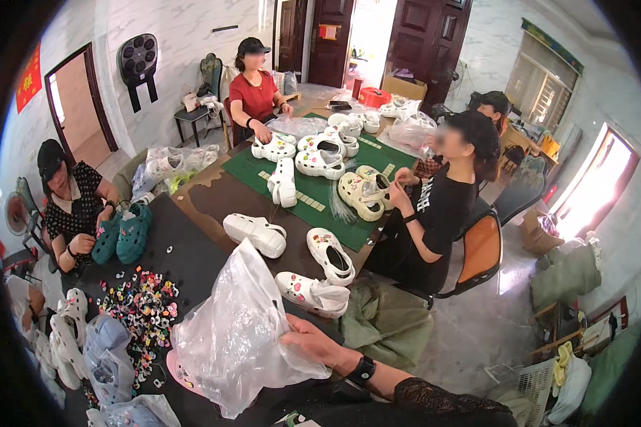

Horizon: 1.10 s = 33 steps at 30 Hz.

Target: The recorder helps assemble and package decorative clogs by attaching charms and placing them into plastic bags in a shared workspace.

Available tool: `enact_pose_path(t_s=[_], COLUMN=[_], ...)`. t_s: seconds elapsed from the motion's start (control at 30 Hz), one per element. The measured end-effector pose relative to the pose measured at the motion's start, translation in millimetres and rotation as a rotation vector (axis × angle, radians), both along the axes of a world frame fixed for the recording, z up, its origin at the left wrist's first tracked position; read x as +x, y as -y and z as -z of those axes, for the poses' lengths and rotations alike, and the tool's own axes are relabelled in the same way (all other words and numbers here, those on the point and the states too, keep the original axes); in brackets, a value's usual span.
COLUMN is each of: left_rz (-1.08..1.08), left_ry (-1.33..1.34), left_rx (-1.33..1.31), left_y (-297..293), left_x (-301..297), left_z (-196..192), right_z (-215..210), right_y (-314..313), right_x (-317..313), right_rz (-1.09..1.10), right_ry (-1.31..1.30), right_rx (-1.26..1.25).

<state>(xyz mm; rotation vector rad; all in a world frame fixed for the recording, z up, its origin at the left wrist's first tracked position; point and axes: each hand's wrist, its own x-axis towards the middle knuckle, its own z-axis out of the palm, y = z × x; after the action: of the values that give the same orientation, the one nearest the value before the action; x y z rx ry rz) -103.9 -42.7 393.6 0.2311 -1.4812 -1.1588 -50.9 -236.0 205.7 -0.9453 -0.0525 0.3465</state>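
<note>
My right hand [313, 343], with a dark band on its wrist, reaches in from the lower right. Its fingers are closed on the edge of a clear plastic bag [228, 320], which stands puffed up over the near end of the table. A pink clog [180, 371] with charms shows at the bag's lower left; whether it lies inside or under the bag I cannot tell. My left hand does not show. Just beyond the bag lie white clogs with charms, one on its side [256, 235] and a pair [329, 257] with its mate [313, 293].
Loose colourful charms [146, 306] are heaped left of the bag, beside bagged blue clogs [108, 349]. A person at the left handles teal clogs [133, 233]. Others work across the table, around a green mat [320, 213] bearing white clogs. Green sacking [384, 324] hangs at the right edge.
</note>
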Motion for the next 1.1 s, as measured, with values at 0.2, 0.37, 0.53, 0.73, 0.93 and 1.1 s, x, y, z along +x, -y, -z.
enact_pose_path(t_s=[0.2, 0.37, 0.53, 0.73, 0.93, 1.1], left_rz=[-0.137, -0.43, -0.904, -0.75, -0.719, -0.281], left_ry=[-0.082, -0.41, -0.666, -0.521, -0.519, -0.408], left_rx=[0.036, 0.025, 0.439, 0.277, 0.207, -0.073], left_y=[19.1, 41.3, 26.4, 39.9, 45.4, 51.6], left_x=[16.7, 10.1, -12.5, 19.8, 33.8, 71.4], left_z=[-3.1, 0.5, -17.8, -16.7, -8.0, 46.5], right_z=[3.1, 13.9, 3.8, 19.2, 23.8, 29.9], right_y=[15.0, 12.9, 22.4, 29.1, 28.4, 27.1], right_x=[11.2, 23.6, 27.6, 34.5, 46.9, 52.7], right_rz=[0.02, -0.002, -0.026, -0.022, -0.023, -0.021], right_ry=[-0.03, 0.021, -0.013, 0.006, 0.032, -0.029], right_rx=[0.063, 0.089, 0.093, 0.154, 0.199, 0.203])
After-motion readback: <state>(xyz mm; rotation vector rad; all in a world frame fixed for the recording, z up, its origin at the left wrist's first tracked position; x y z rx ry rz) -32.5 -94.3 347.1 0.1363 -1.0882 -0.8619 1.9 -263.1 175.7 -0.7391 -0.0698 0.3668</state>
